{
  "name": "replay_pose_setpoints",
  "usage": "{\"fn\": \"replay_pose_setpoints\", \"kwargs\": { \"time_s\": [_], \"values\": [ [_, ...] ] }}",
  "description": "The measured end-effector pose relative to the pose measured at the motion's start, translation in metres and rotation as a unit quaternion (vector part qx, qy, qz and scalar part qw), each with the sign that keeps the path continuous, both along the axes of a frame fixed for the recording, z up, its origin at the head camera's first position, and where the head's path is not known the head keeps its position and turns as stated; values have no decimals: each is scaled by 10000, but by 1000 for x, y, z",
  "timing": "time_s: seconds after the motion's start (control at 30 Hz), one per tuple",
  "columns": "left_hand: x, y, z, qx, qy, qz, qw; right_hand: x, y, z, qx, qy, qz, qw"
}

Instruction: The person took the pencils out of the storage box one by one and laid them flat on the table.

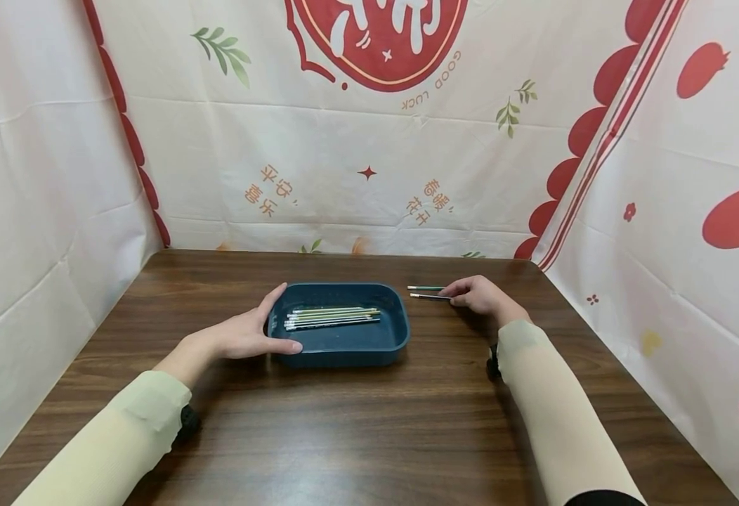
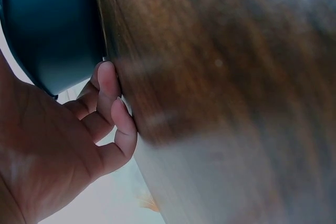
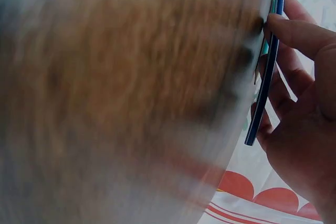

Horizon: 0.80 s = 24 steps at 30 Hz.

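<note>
- Out on the right of the table [image 1: 369, 436], pinching a dark pencil [image 1: 429, 296] between the thumb and fingers of the right hand [image 1: 480, 295].
- Just beyond it, nearly parallel, a teal pencil [image 1: 425, 287], running in under the same fingertips; too covered there to call firmly pinched or only touched.
- Long axis left to right for both, pale ends aimed left, opposite ends lost behind the fingers in the head view.
- And here, by the look of it, the relation to watch: free ends reaching out leftward from the right hand, toward the tray [image 1: 344, 359], near its far right corner yet apart from it.
- Measured from that right hand, tray off to the left and a little closer to the body.
- Clearly nearer to both loose pencils: the right hand, with the left hand [image 1: 243, 334] well apart, past the whole length of the tray.
- Holding the tray by its left end with that left hand, thumb over the near rim, a finger at the far left corner, other fingers bent low beside the wall in the left wrist view.
- Inside the tray, a bundle of pencils [image 1: 331, 318], side by side, roughly along the tray's long axis, so close to matching the loose pair in direction.
- From the right wrist, dark pencil crossing in front of the fingers, thumb against it; hard to tell lifted from resting on wood.
</note>
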<state>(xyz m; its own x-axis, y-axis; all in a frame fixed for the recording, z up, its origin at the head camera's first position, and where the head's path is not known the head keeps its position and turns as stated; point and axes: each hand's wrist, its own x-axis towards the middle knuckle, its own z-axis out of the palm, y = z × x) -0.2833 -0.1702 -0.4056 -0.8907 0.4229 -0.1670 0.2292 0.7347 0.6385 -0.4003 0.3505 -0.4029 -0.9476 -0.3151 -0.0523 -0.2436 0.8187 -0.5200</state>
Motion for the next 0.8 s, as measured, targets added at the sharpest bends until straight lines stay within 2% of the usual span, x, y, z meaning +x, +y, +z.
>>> {"fn": "replay_pose_setpoints", "kwargs": {
  "time_s": [0.17, 0.5, 0.8],
  "values": [
    [0, 0, 1, -8, -15, 6, 10000, -3, -3, -1, 46, 25, -56, 10000],
    [-1, 0, 1, -64, -1, 17, 10000, -14, -4, -2, 511, 7, -362, 9980],
    [-1, 1, 1, -65, -26, 21, 10000, -16, -6, -2, 561, -3, -385, 9977]
  ]
}}
